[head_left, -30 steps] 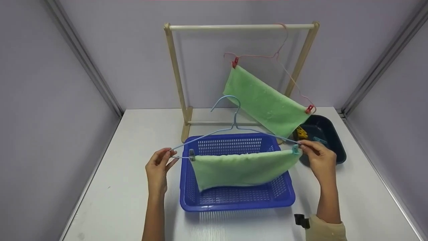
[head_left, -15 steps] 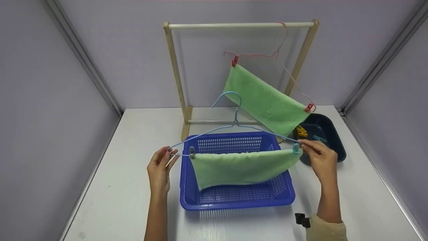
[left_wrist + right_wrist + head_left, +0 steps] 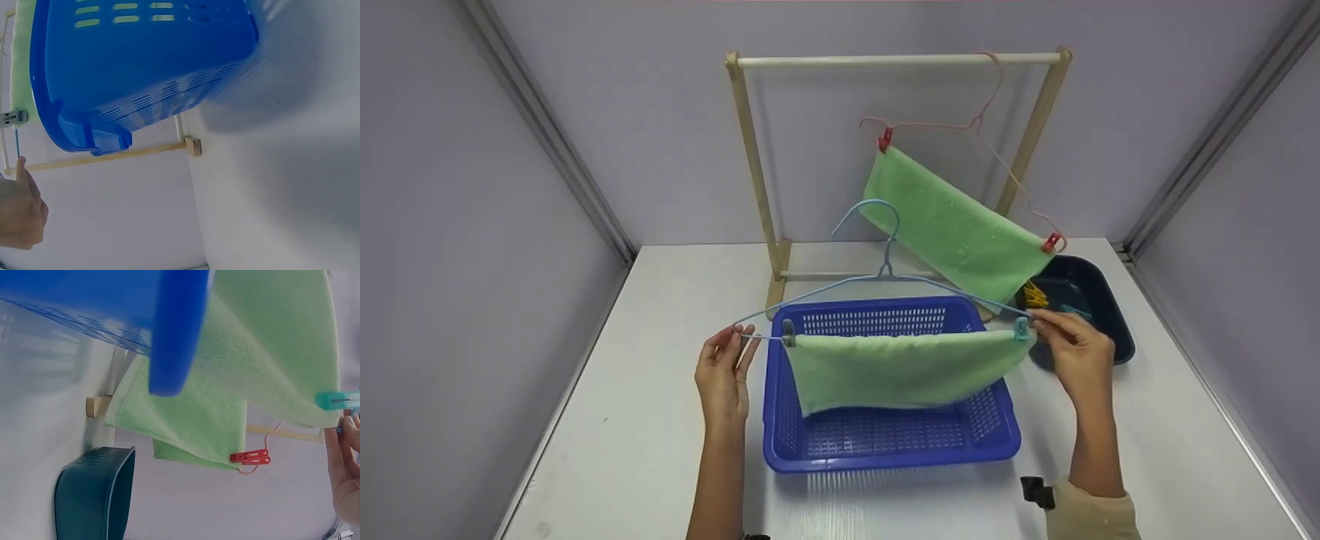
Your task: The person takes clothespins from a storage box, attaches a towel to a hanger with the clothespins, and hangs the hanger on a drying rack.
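Observation:
A light blue wire hanger (image 3: pixel 851 280) is held up by both ends over the blue basket. From its lower bar hangs a pale green towel (image 3: pixel 907 371), fastened by a grey clothespin (image 3: pixel 789 334) at the left and a teal clothespin (image 3: pixel 1021 329) at the right. My left hand (image 3: pixel 725 375) pinches the hanger's left end between thumb and fingers. At the right end, beside the teal clothespin, my right hand (image 3: pixel 1072 352) pinches the hanger. In the right wrist view the teal clothespin (image 3: pixel 337 400) grips the towel's edge close to my fingers.
The blue basket (image 3: pixel 892 461) stands below the towel. Behind it is a wooden rack (image 3: pixel 748 135) with a white rail (image 3: pixel 870 61). A tilted pink hanger (image 3: pixel 934 124) there carries another green towel (image 3: pixel 960 225) on red clothespins. A dark tray (image 3: pixel 1110 315) with loose clothespins sits at the right.
The blue hanger and its towel have risen slightly, away from me. My left hand has moved up a little with its end, while the right hand has barely shifted.

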The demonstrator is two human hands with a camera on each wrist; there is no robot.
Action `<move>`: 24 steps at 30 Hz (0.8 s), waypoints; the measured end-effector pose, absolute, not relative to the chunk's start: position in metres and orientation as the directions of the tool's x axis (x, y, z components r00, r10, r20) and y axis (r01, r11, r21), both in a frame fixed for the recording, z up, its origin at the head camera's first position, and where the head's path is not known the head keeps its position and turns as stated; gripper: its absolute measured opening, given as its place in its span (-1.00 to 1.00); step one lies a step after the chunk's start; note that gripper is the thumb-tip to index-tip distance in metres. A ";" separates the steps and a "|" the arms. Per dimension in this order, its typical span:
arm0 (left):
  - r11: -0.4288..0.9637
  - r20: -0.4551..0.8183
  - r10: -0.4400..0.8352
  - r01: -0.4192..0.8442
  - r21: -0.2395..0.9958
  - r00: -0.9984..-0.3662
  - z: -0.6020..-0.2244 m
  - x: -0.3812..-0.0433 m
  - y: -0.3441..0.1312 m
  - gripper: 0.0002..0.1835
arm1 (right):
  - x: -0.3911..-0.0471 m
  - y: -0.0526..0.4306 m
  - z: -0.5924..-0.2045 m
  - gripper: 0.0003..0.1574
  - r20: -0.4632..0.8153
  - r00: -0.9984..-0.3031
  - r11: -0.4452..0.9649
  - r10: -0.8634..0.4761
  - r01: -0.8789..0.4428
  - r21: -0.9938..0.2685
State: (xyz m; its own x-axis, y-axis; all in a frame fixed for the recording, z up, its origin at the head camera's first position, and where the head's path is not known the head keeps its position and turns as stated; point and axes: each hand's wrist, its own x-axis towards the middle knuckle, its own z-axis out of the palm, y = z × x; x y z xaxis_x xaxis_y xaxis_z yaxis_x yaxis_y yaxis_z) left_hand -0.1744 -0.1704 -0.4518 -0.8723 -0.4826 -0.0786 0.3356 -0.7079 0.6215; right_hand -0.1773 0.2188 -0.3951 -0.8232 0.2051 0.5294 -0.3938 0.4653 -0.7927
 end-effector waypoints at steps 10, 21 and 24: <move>-0.745 -0.081 -0.446 0.319 0.586 -0.892 -0.439 -0.187 -0.168 -0.84 | -0.186 0.222 -0.403 -0.82 0.500 -0.819 0.437 0.283 -0.354 -0.827; -0.729 -0.080 -0.417 0.280 0.624 -0.906 -0.440 -0.189 -0.161 -0.76 | -0.196 0.233 -0.418 -0.80 0.453 -0.820 0.377 0.349 -0.319 -0.869; -0.729 -0.093 -0.404 0.259 0.634 -0.910 -0.441 -0.188 -0.160 -0.72 | -0.194 0.233 -0.418 -0.79 0.429 -0.823 0.360 0.372 -0.298 -0.884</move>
State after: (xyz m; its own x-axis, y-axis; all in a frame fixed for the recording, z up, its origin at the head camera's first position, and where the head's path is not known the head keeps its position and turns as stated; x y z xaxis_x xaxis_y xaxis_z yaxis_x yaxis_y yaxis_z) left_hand -0.1882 -0.1602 -0.4415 -0.9099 -0.4044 -0.0929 0.2593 -0.7289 0.6336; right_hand -0.1937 0.2326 -0.4181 -0.8228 0.3724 0.4292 -0.2981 0.3602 -0.8840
